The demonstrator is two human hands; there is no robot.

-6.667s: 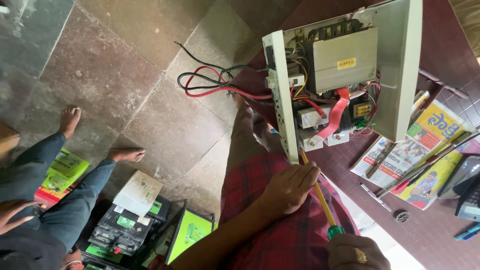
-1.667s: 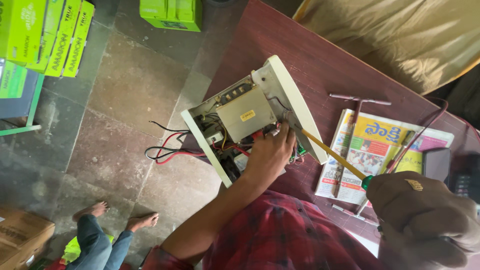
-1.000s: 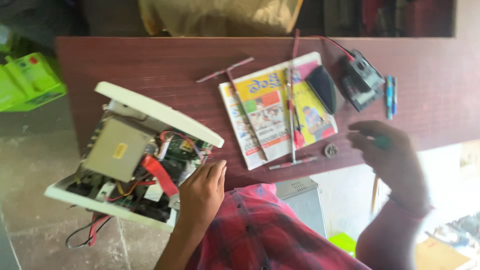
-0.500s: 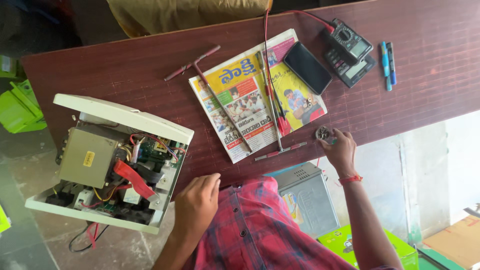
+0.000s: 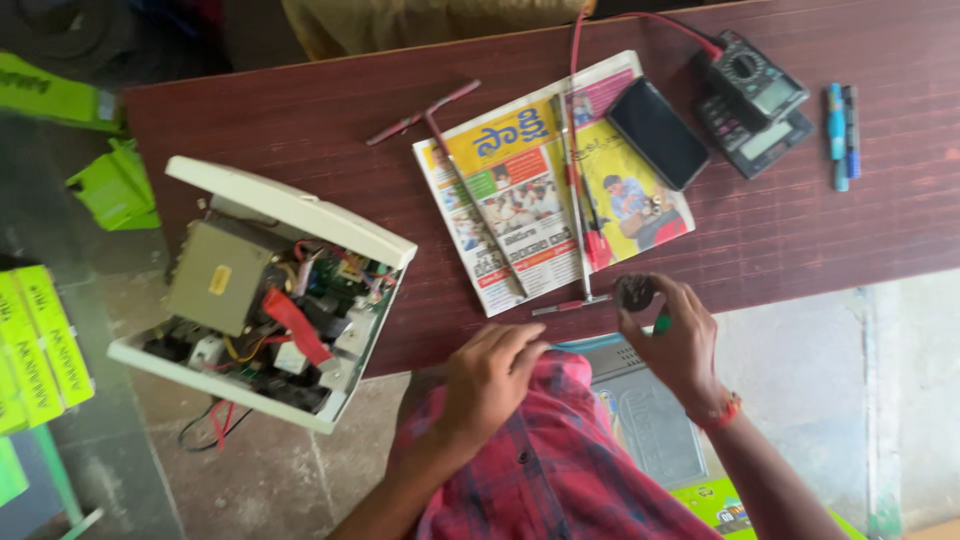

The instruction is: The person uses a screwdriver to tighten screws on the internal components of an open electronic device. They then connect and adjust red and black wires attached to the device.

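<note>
- Dark red-brown wooden table fills most of the view, seen from above.
- White opened electronics case at the table's left end, hanging over the edge; lid swung up, grey metal block, circuit boards & red/black wires visible inside.
- Folded newspaper mid-table, w/ long thin metal tools lying across it.
- Black phone lies on the newspaper's right part.
- Multimeter + calculator further right, touching; red lead runs off the meter toward top edge.
- Blue pens near the right end, apart from the meter.
- Left hand at the table's near edge, over the red checked shirt; fingers loosely curled, holds nothing I can see.
- Right hand at the near edge, just below the newspaper; fingertips pinched on a small dark round part, a bit of green showing by the palm. Red band on the wrist.
</note>
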